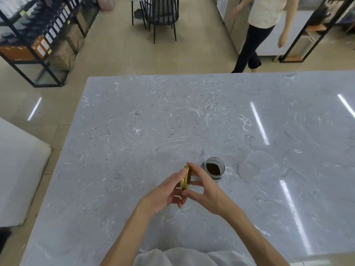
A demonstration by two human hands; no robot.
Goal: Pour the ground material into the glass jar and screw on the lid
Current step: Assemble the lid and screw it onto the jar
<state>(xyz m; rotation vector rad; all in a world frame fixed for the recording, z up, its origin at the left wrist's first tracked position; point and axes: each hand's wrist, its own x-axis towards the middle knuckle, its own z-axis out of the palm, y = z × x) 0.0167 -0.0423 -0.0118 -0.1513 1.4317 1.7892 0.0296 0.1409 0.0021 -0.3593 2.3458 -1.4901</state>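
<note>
A gold metal lid [185, 177] is held on edge between both my hands, above the grey marble table [134, 131]. My left hand [165, 191] grips its left side, and my right hand [203, 187] pinches its right side with thumb and fingers. Just to the right stands a small open glass jar [214, 167], upright, with dark brown ground material inside. The lid is apart from the jar, to its left and nearer to me.
A person [259, 31] walks past beyond the table's far edge. Black metal shelving [38, 39] stands at the far left, a black chair [161, 14] at the back, a white surface [17, 173] left of the table. Faint round marks [257, 167] lie right of the jar.
</note>
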